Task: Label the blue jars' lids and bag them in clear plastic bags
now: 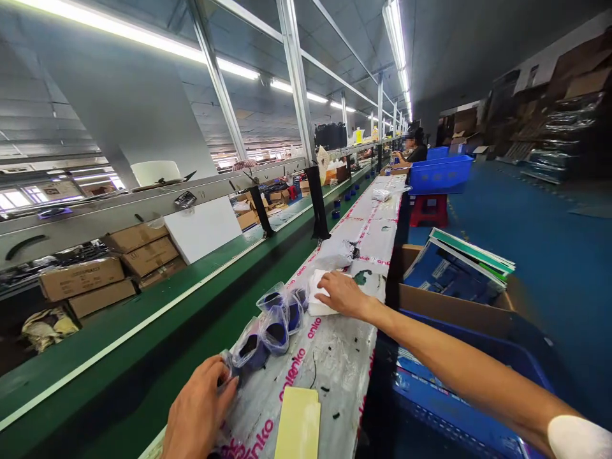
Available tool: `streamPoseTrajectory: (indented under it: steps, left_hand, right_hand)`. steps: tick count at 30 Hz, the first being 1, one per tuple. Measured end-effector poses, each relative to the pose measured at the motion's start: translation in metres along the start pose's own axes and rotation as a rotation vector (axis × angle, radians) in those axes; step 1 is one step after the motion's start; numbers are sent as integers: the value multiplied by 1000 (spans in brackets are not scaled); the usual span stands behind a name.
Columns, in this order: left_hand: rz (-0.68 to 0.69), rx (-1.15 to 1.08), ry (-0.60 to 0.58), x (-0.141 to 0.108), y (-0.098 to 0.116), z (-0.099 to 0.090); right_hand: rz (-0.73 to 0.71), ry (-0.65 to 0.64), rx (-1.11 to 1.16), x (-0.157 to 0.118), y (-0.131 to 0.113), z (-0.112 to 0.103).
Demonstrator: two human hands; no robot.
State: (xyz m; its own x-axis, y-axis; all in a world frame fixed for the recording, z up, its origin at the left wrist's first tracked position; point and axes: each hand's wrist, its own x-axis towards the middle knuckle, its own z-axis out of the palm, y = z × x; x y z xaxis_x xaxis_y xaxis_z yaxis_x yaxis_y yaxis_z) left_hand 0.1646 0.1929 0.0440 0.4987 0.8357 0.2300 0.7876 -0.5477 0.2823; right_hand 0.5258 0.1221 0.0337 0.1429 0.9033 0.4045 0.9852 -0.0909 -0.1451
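Along belt (pixel 329 376) edge, L hand (pixel 201 408) fingers clenching clear bag (pixel 248 347); R hand (pixel 344 294) fingers open on white pad (pixel 318 294), beside blue bin (pixel 468 338).

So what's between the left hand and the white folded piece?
Clear plastic bags with dark contents, the nearest touching the left hand; head view.

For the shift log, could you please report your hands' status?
Left hand gripping clear plastic bag; right hand on white folded sheet; yellow card lying nearby.
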Motion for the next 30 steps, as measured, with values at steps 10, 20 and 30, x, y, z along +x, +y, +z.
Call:
streamPoseTrajectory:
  steps: [10,20,30]
  left_hand:
    - [-269,-249,170,9,6,-26]
    - [-328,-335,233,-15,1,-39]
    - [-203,-259,243,-21,21,-34]
  right_hand:
    - [48,-162,-100,-17,-11,44]
    - [317,-115,189,-9,1,33]
    - [500,-89,902,-1,25,14]
